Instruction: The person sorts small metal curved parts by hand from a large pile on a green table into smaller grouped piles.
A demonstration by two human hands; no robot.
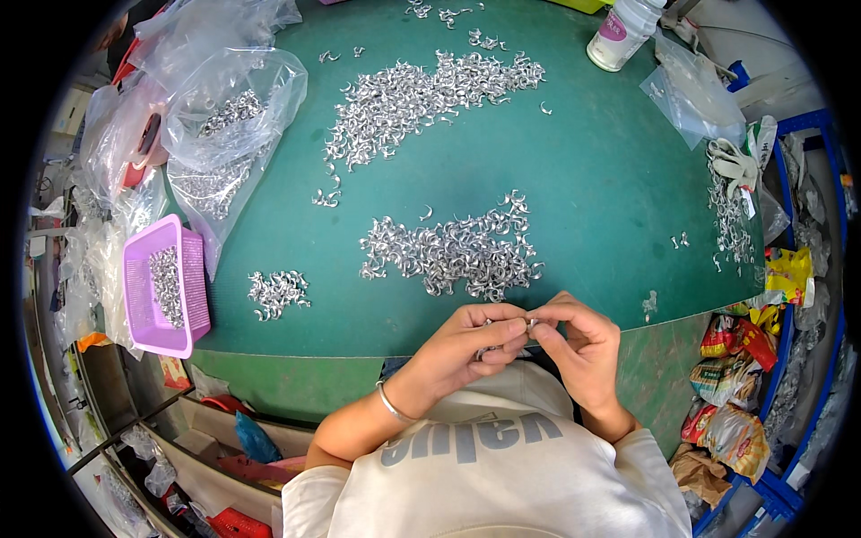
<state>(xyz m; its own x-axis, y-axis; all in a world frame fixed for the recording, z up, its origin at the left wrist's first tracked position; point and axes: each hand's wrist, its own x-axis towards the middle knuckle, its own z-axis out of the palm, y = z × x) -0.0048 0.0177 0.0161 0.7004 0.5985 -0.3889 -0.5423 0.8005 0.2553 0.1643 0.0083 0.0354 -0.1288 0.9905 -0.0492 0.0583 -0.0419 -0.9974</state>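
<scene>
Both hands met at the near edge of the green table [610, 206]. Left hand [466, 345] and right hand [578, 345] had their fingertips pinched together on a small silver metal piece [529, 324], held just above the table edge. A big pile of the same shiny pieces [448, 255] lay just beyond the hands. A purple basket [193, 287] with more pieces sat far to the left, beside clear plastic bags [233, 108].

You had a purple basket [193, 269] at the table's left edge, clear bags [235, 108] behind it, white bottle [621, 34] far right.
</scene>
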